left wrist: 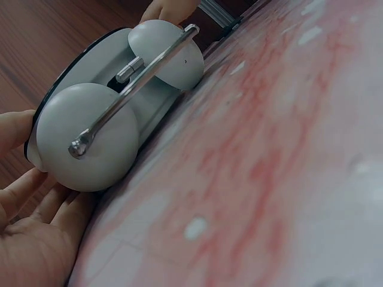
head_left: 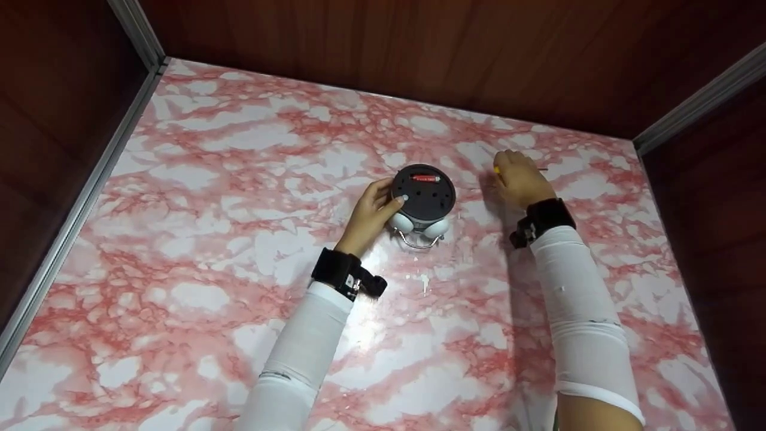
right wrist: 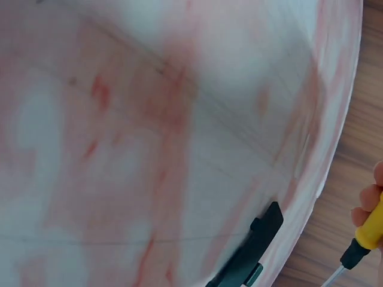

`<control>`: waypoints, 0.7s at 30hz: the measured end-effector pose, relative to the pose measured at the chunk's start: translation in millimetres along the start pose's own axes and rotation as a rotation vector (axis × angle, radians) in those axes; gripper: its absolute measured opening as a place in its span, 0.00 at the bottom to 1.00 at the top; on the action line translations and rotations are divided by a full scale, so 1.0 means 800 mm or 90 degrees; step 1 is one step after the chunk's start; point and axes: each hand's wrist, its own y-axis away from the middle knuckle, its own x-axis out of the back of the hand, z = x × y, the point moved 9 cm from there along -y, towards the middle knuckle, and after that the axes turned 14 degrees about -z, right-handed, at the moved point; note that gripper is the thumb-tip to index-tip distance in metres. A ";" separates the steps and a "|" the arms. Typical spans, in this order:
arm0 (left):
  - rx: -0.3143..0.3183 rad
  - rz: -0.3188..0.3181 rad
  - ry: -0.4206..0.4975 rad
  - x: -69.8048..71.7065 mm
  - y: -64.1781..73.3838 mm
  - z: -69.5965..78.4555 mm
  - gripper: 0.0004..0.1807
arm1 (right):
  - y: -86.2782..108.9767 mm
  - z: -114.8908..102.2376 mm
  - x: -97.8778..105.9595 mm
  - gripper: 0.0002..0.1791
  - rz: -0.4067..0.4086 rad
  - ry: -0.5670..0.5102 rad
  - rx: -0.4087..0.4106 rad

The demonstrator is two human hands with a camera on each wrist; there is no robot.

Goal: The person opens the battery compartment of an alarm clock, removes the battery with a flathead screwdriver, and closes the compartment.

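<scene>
A twin-bell alarm clock [head_left: 423, 206] lies with its black back facing up. A red battery [head_left: 426, 178] shows in a slot of that back. My left hand [head_left: 369, 209] grips the clock's left side, thumb on the back and fingers along the rim. In the left wrist view the two white bells [left wrist: 87, 137] and a metal handle [left wrist: 128, 89] face the camera. Farther right, my right hand [head_left: 523, 179] holds a screwdriver [right wrist: 372, 230] with a yellow handle, its shaft partly out of frame. A flat black plastic piece [right wrist: 248, 248] with small tabs appears in the right wrist view.
The tabletop [head_left: 239, 239] has a red and white marbled surface. Dark brown wood panels [head_left: 383, 48] stand at the back and both sides, with metal strips [head_left: 140, 36] at the corners.
</scene>
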 end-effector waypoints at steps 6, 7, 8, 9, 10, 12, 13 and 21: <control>0.018 -0.001 0.014 -0.001 0.000 -0.005 0.30 | -0.001 0.012 -0.014 0.11 -0.051 -0.012 -0.049; 0.020 -0.001 0.016 -0.002 0.000 -0.005 0.30 | 0.000 0.013 -0.017 0.11 -0.060 -0.013 -0.053; 0.021 -0.001 0.016 -0.002 0.000 -0.006 0.30 | 0.000 0.013 -0.018 0.11 -0.067 -0.014 -0.055; 0.021 -0.001 0.015 -0.002 0.000 -0.006 0.30 | 0.001 0.014 -0.020 0.11 -0.075 -0.014 -0.056; 0.022 0.000 0.013 -0.002 0.000 -0.006 0.30 | 0.001 0.015 -0.022 0.11 -0.079 -0.013 -0.055; 0.025 0.002 0.012 -0.001 0.000 -0.007 0.30 | 0.000 0.014 -0.024 0.11 -0.086 -0.012 -0.048; 0.026 0.002 0.013 -0.001 0.001 -0.007 0.30 | 0.000 0.014 -0.025 0.12 -0.089 -0.011 -0.045; 0.024 0.000 0.013 0.000 0.000 -0.007 0.31 | -0.002 0.016 -0.028 0.12 -0.098 -0.001 -0.058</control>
